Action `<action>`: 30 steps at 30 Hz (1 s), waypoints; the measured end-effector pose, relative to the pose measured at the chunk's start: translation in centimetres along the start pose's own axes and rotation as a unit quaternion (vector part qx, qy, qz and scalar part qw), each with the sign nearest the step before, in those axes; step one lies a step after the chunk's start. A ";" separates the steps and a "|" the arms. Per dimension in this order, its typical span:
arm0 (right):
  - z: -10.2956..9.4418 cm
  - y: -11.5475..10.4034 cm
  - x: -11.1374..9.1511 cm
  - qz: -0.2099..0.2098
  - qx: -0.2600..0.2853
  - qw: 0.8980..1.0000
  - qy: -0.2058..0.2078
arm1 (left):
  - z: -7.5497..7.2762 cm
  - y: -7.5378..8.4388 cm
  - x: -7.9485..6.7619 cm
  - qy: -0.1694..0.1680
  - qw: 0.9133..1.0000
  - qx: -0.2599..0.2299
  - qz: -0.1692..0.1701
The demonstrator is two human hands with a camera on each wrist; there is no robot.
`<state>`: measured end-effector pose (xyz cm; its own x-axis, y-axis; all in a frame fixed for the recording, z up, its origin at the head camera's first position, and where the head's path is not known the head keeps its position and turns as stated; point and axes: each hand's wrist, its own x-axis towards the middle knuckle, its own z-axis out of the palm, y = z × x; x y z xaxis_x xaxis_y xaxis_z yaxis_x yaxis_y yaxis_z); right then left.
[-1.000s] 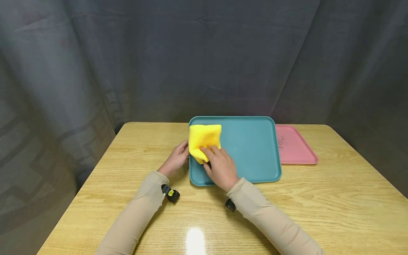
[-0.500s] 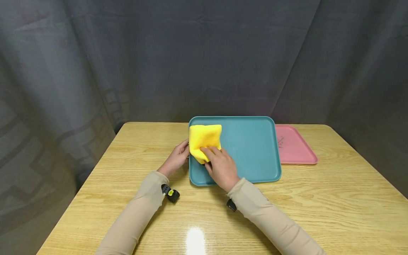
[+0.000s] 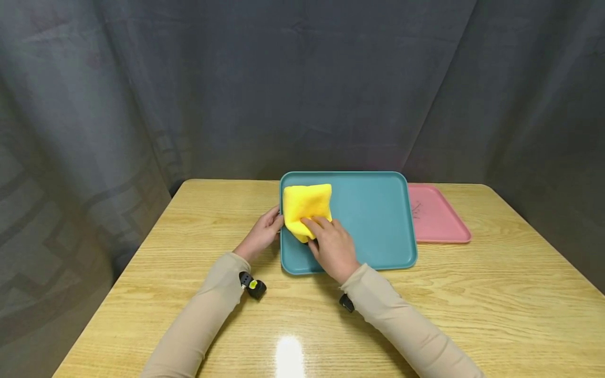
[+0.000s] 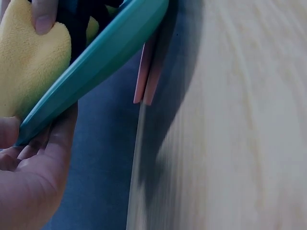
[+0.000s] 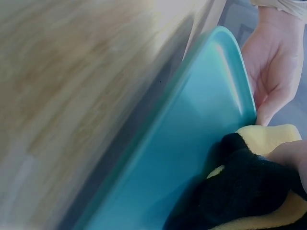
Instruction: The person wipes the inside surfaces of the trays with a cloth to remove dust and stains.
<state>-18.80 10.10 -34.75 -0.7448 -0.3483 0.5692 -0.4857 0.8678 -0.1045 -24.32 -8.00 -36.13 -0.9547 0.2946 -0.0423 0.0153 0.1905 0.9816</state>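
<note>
A teal rectangular tray (image 3: pixel 373 220) is held at its left edge by my left hand (image 3: pixel 259 236). In the left wrist view the thumb lies over the rim and the fingers curl beneath the tray (image 4: pixel 91 69), whose left side is raised off the table. My right hand (image 3: pixel 334 249) grips a bunched yellow cloth (image 3: pixel 307 202) against the left part of the tray's inside. The right wrist view shows the dark underside of the cloth (image 5: pixel 240 187) on the tray. The right fingertips are partly hidden in its folds.
A pink tray (image 3: pixel 439 218) with a dark sprig-like marking lies behind the teal tray's right side, partly covered by it. Both are on a wooden table (image 3: pixel 212 336). A grey curtain (image 3: pixel 302 89) hangs behind the table's back edge.
My right hand and the cloth have slid slightly right, away from the tray's left rim. My left hand and the tray have stayed nearly still; the left thumb shows more on the rim.
</note>
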 end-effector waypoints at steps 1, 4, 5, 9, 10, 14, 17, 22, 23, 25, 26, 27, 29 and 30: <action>0.0 0.0 0.0 0.001 0.000 1.000 -0.001 | 0.0 0.0 0.0 0.000 1.000 0.002 0.000; 0.0 0.2 0.0 0.004 0.001 1.000 -0.003 | 0.0 0.0 0.0 0.000 1.000 -0.001 0.003; 0.0 0.2 -0.1 0.004 0.001 1.000 -0.003 | 0.0 0.0 0.0 -0.002 1.000 -0.001 0.007; -0.1 0.5 -0.1 0.003 0.003 1.000 0.000 | 0.1 -0.1 0.0 -0.006 1.000 -0.010 0.018; -0.1 0.5 -0.2 0.003 0.004 1.000 0.000 | 0.1 -0.1 0.0 -0.005 1.000 -0.013 0.018; -0.1 0.7 -0.3 0.008 0.006 1.000 0.002 | 0.1 0.0 -0.1 -0.003 1.000 -0.011 0.019; -0.1 0.9 -0.3 0.011 0.007 1.000 0.001 | 0.1 0.0 -0.1 0.000 1.000 -0.008 0.017; -0.2 1.1 -0.4 0.018 0.008 1.000 -0.005 | 0.1 -0.1 0.0 0.002 1.000 -0.008 0.015; -0.2 1.2 -0.4 0.019 0.010 1.000 -0.006 | 0.0 -0.1 0.0 0.001 1.000 -0.006 0.017; -0.3 1.3 -0.5 0.022 0.010 1.000 -0.006 | 0.0 -0.1 0.0 0.002 1.000 -0.003 0.020; -0.3 1.4 -0.5 0.022 0.011 1.000 -0.005 | 0.0 -0.1 -0.1 0.002 1.000 -0.002 0.021; -0.3 1.4 -0.5 0.023 0.010 1.000 -0.004 | 0.1 -0.1 -0.1 0.003 1.000 -0.003 0.019; -0.4 1.5 -0.6 0.022 0.009 1.000 0.000 | 0.1 0.0 -0.1 0.004 1.000 -0.003 0.015; -0.4 1.6 -0.6 0.022 0.008 1.000 0.002 | 0.1 0.0 -0.2 0.004 1.000 -0.003 0.013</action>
<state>-18.93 11.88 -34.97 -0.7637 -0.3093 0.5667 -0.4605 0.8761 -0.1424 -24.13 -7.91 -36.11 -0.9562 0.2923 -0.0155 0.0380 0.1764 0.9836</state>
